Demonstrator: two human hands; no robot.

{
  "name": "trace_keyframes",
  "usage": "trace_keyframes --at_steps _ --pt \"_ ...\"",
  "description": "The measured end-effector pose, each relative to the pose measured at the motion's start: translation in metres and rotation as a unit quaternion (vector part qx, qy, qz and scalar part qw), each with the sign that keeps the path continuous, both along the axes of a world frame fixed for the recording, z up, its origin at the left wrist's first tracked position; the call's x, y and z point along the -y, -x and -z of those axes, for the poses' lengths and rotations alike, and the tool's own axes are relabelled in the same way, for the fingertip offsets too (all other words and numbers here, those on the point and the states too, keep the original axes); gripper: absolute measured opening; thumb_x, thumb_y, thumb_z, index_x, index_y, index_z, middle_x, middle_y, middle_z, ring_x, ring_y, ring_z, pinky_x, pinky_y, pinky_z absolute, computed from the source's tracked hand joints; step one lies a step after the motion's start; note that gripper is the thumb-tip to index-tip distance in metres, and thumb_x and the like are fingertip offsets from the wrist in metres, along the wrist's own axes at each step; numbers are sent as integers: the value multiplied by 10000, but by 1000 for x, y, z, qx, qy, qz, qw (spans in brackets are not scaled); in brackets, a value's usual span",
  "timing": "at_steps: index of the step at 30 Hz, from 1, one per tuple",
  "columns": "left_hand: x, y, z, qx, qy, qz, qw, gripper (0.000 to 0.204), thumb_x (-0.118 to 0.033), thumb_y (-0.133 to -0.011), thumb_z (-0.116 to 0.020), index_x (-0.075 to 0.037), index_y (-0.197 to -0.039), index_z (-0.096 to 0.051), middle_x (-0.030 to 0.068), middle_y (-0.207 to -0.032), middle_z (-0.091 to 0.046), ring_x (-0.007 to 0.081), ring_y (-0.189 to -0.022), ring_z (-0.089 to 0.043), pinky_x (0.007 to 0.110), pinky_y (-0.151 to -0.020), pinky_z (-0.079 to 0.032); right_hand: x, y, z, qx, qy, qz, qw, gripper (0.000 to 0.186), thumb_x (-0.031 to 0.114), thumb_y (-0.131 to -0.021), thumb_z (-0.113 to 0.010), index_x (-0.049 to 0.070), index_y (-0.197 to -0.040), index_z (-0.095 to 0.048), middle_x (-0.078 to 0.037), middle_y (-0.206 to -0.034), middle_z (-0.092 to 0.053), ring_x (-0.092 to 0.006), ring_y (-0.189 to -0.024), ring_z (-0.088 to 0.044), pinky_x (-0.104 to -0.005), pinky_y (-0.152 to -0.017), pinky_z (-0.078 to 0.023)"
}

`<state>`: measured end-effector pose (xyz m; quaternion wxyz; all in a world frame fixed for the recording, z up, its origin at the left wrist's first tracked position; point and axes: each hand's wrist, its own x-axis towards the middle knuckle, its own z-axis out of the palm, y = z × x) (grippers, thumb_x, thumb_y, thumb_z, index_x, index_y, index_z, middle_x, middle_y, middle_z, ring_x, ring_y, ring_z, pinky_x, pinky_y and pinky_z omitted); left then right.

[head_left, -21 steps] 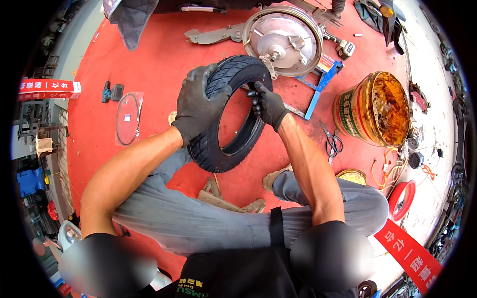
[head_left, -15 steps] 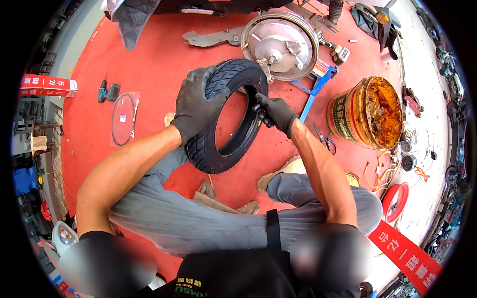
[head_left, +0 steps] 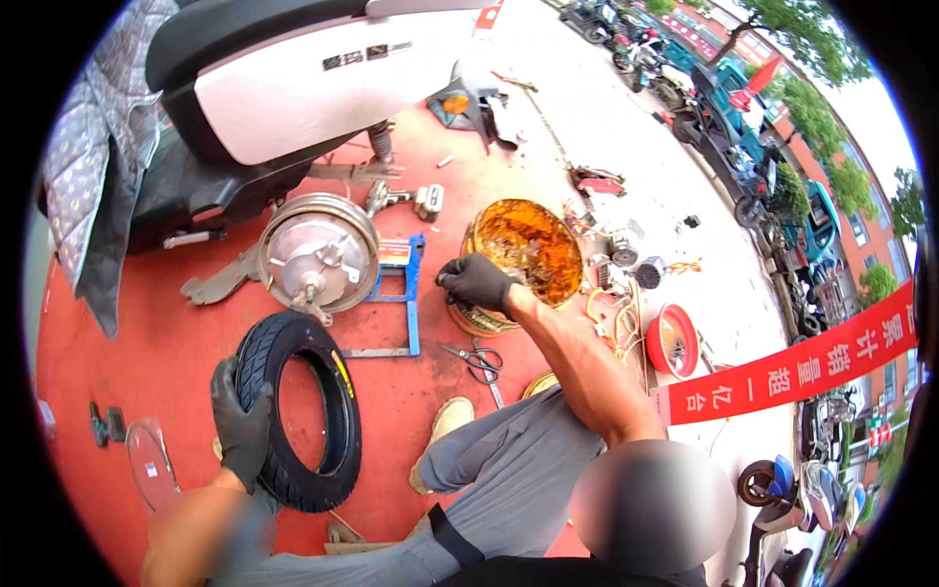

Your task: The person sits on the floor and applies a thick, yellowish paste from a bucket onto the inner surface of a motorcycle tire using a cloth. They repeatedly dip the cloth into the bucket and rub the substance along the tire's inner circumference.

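Observation:
A black motor-scooter tyre [head_left: 344,421] stands tilted over the red floor covering, its tread toward the left. My gloved left hand [head_left: 242,426] grips its left side, thumb over the tread. The gloved right hand [head_left: 479,286] is off the tyre, held over the left rim of a large bucket [head_left: 579,262] with orange-brown, greasy inner walls. Its fingers are pinched together; what they hold, if anything, is too small to name. Beyond the tyre lies a metal wheel hub [head_left: 308,254] with an axle at its centre. Scissors [head_left: 486,366] lie on the floor below the bucket.
A white and black scooter body [head_left: 284,93] rises at the far left. A cordless impact wrench [head_left: 427,203] lies by the hub, beside a blue metal frame [head_left: 415,303]. Right of the bucket are motor parts, cables and a red round dish [head_left: 653,340]. A drill [head_left: 101,428] lies at left.
My right hand has let go of the tyre and moved right to the bucket. The left hand keeps the tyre, now lower left in view. The view has swung to the right.

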<state>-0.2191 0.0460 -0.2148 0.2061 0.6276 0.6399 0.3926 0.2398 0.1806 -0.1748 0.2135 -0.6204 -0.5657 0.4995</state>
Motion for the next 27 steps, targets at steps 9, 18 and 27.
trace_keyframes --at_steps 9,18,27 --pt "8 -17 -62 -341 -139 533 762 557 -274 -847 -708 22 -1309 -609 217 -1393 -569 476 -1384 -454 612 -1180 -296 43 -54 -18 -8 -95 32 995 552 32 -836 -645 -5 -1387 -624 -146 -865 -745 -193 -699 -711 -356 -617 -545" --pt "15 -20 -52 -295 -164 461 820 422 -262 -921 -599 15 -1238 -630 260 -1295 -626 427 -1258 -564 563 -1110 -417 241 -210 43 229 -110 278 926 529 150 -871 -596 68 -1393 -628 -233 -1285 -676 -338 -1026 -718 -433 -915 -561" --pt "18 -62 -36 -194 -66 325 923 483 -400 -1025 -576 10 -1241 -712 258 -1224 -706 388 -1127 -665 506 -1042 -492 590 -283 217 348 198 469 787 526 264 -833 -638 96 -1331 -674 -254 -1277 -686 -394 -1232 -649 -458 -1059 -510"
